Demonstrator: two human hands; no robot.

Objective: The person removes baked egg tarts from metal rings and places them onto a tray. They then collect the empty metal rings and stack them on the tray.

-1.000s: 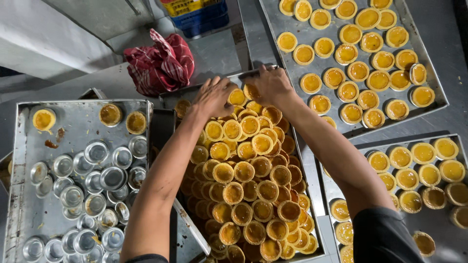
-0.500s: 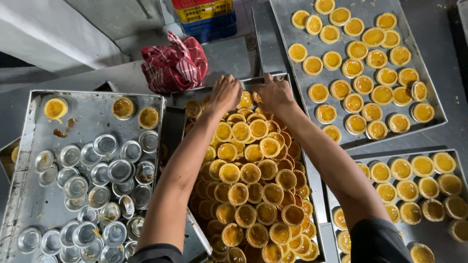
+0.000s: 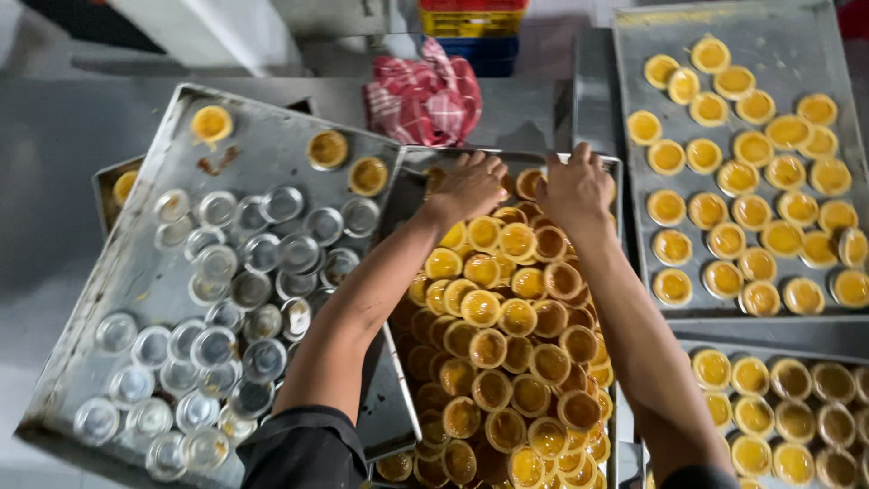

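Observation:
A metal tray [image 3: 612, 172] in the middle is heaped with several yellow egg tarts [image 3: 507, 344] in foil cups. My left hand [image 3: 469, 186] and my right hand [image 3: 576, 188] reach side by side to the tray's far end, palms down on the tarts there. The fingers of both curl over the far tarts near the tray's rim. Whether either hand grips a tart or the rim is hidden by the backs of the hands.
A tilted metal tray [image 3: 154, 281] on the left holds several empty foil cups [image 3: 244, 290] and three tarts near its far edge. Two trays of spaced tarts lie at the right [image 3: 634, 54] and lower right [image 3: 778, 349]. A red checked cloth [image 3: 425, 95] lies behind.
The view has shifted, so the trays sit further right in frame. Both hands stay at the far end of the middle tray, now a little closer together.

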